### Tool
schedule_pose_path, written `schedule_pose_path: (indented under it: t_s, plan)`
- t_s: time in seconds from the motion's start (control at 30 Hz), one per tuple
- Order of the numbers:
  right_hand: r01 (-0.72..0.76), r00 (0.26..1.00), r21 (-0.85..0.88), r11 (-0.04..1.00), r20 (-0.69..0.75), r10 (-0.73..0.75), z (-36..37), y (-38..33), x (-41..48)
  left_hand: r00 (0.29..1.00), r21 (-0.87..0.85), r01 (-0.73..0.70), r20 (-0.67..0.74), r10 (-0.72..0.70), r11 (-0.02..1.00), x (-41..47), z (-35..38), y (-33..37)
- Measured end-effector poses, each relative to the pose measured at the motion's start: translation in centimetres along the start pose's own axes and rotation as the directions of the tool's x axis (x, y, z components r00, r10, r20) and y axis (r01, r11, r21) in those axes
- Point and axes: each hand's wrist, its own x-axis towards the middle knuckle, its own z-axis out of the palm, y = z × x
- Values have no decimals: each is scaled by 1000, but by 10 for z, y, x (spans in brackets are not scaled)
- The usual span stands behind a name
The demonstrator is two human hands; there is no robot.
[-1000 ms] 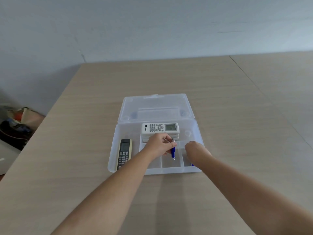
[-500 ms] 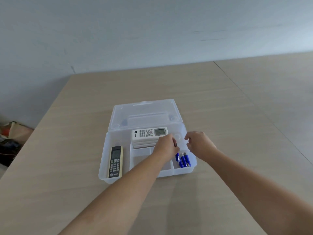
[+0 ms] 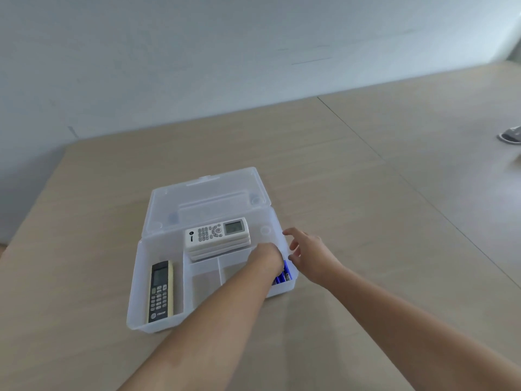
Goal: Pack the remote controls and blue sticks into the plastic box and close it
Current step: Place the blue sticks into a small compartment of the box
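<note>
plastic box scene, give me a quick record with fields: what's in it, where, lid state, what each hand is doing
box: clear plastic box on the wooden table
lid: open, lying back behind the box
left compartment: black remote, lying lengthwise
rear compartment: white remote on top of a stack
right front compartment: blue sticks, partly hidden
middle front compartments: look empty
left hand: over the blue sticks, grip not visible
right hand: open, empty, at the box's right edge

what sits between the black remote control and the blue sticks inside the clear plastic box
In the head view, two empty divider compartments lie between the black remote control and the blue sticks, partly crossed by the left forearm.
</note>
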Motion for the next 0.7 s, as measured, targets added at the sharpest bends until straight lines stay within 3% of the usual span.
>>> schedule_pose_path:
  t_s: [0.13,0.27,0.7]
  plan:
    - [7,1000,2,1000,-9,-7,-1,2,-1,995,189,-61,87,46,980,1,-10,6]
    - [12,1000,10,1000,-9,-12,1,1,-1,971,242,-136,224,81,961,-5,-14,7]
    - [-1,1000,-9,1000,4,1,0,2,-1,986,18,0,166,-3,1000,-10,-14,2]
